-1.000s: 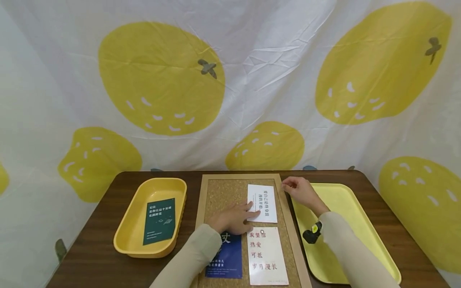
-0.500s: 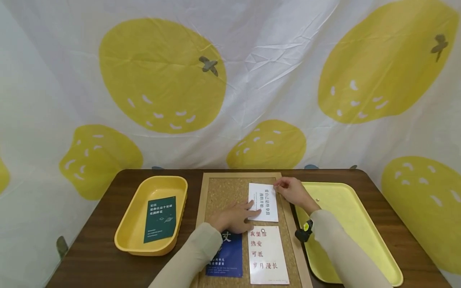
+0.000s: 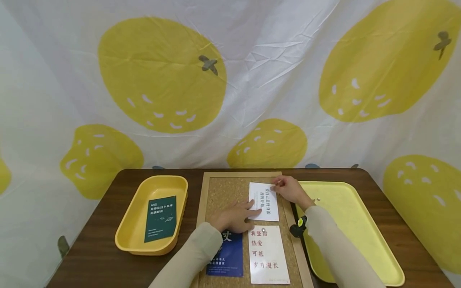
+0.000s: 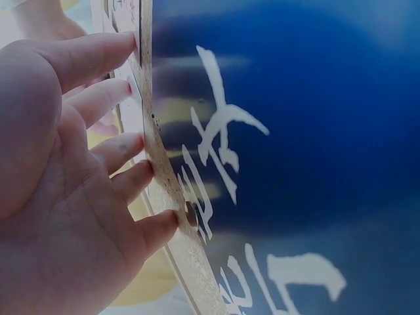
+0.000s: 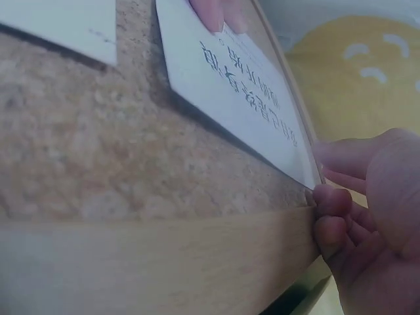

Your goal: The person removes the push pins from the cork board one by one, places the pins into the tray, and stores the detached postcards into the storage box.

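On the wood-framed corkboard (image 3: 225, 191), my left hand (image 3: 234, 217) rests with spread fingers across the lower left of a white card (image 3: 268, 215). The right hand (image 3: 291, 191) is at that card's upper right corner, thumb and fingertips pinched together. They seem to hold a thumbtack, though the fingers hide it. In the right wrist view the card (image 5: 243, 98) lies along the frame, its corner touching the fingertips. Below it is a red-lettered card (image 3: 268, 256) with a round-headed thumbtack (image 3: 263, 230) at its top. A blue card (image 3: 225, 262) lies partly under the left hand and sleeve.
A yellow tray (image 3: 335, 228) stands right of the board, with small thumbtacks (image 3: 318, 199) near its far left. On the left, an orange-yellow basin (image 3: 126, 236) holds a dark green card (image 3: 161, 219). A lemon-print curtain (image 3: 252, 80) hangs behind the table (image 3: 93, 248).
The right hand has moved left from the board's right edge onto the white card's upper right corner. My left hand has stayed in place on the card.
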Demonstrator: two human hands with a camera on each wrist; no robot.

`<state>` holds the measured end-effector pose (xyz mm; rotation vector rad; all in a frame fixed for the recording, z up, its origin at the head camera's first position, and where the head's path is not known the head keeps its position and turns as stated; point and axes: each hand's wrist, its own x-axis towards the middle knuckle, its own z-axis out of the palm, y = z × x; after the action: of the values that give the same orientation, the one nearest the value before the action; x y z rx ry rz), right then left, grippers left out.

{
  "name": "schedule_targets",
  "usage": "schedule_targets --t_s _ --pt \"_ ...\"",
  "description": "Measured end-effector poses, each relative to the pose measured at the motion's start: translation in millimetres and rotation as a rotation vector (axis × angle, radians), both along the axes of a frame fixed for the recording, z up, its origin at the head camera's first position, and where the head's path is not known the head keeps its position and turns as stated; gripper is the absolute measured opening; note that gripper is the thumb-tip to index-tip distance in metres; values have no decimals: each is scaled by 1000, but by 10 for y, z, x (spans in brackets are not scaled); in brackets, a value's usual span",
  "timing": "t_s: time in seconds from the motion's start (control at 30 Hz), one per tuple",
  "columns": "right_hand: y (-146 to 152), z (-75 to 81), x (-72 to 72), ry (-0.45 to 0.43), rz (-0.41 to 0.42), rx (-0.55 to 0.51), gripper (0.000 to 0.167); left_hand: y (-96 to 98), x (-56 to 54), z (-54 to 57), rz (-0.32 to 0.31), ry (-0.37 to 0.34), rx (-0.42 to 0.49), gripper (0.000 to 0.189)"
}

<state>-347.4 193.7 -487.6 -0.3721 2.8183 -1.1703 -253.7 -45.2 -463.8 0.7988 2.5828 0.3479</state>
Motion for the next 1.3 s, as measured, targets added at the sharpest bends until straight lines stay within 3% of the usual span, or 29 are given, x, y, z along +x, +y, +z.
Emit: schedule_targets --t_s 0.63,1.0,1.3 --pt "-39 3 22 -1 -31 69 30 -9 9 6 -2 3 7 56" --pt "-38 -17 30 0 -50 43 25 1 16 2 4 0 1 56" --pt "-98 15 9 -32 -41 70 31 -11 0 -3 -7 2 -1 56"
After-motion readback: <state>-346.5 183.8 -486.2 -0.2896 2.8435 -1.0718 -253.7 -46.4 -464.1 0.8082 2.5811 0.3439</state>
